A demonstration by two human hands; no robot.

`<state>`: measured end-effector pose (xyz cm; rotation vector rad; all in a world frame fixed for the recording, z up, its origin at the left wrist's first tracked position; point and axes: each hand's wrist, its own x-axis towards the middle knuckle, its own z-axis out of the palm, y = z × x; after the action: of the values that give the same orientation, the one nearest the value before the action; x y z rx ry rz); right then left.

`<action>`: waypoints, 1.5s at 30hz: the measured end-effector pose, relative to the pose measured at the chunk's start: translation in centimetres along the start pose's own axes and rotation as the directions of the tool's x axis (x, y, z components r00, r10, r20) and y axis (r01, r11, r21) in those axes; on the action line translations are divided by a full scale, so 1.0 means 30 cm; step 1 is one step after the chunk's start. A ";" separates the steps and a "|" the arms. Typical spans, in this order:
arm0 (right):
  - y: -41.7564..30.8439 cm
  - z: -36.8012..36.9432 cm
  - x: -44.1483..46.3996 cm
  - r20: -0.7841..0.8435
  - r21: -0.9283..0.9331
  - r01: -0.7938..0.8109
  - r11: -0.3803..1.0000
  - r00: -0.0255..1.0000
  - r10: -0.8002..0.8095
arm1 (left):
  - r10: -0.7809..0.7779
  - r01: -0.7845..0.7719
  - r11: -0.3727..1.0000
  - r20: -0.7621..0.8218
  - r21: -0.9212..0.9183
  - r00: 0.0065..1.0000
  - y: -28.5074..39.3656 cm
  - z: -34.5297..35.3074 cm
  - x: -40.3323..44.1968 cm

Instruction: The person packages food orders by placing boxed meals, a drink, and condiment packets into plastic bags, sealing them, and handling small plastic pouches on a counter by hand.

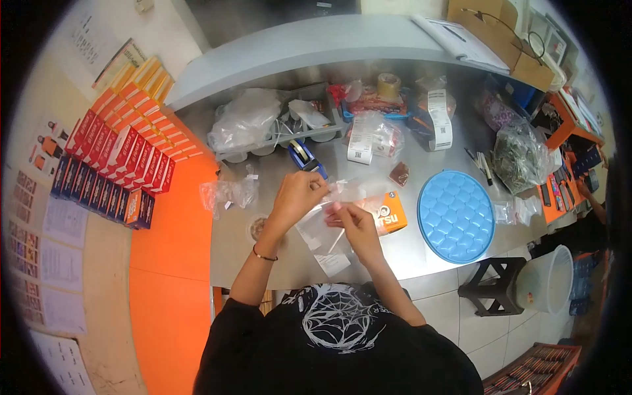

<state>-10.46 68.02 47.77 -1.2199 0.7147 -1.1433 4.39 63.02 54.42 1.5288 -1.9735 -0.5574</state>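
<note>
A transparent plastic bag (313, 224) lies on the steel table in front of me, with a white slip (332, 263) at its near end. My left hand (301, 194) is closed, its fingertips pinching the far edge of the bag. Lower and to the right, my right hand (355, 227) is closed on the bag's film, with thumb and fingers together. Beside the right hand, partly under film, is an orange and white box (392, 214). Just beyond my left hand stands a blue tape dispenser (304, 157).
A grey tray (263, 148) with plastic bags stands at the back left. Bagged goods with a printed receipt (360, 139) lie behind. Right are a blue quilted round lid (456, 216) and a black stool (490, 286). Stacked red boxes (128, 155) line the left. Another person's hand (586, 191) shows far right.
</note>
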 end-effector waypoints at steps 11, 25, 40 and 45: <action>-0.004 -0.165 0.007 -0.068 -0.391 -0.084 0.917 0.996 0.063 | 0.050 0.003 0.981 0.266 -0.195 0.963 -0.061 0.048 -0.107; -0.056 -0.377 0.032 -0.479 -0.446 0.145 0.883 0.795 -0.372 | -0.039 -0.118 0.946 -0.466 -0.302 0.884 -0.468 0.127 -0.204; 0.311 -0.634 0.143 -0.089 -0.932 -0.240 0.273 0.879 0.468 | -0.202 0.323 0.935 0.525 -0.149 0.827 -0.305 0.599 -0.206; 0.462 -0.643 -0.011 -0.191 -0.251 -0.346 0.904 0.933 0.305 | -0.202 0.325 0.886 0.353 -0.332 0.913 -0.352 0.740 -0.173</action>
<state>-24.15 60.98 29.65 -1.1993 1.1809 -0.8750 -1.76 64.85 30.12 1.5333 -1.7307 -1.2933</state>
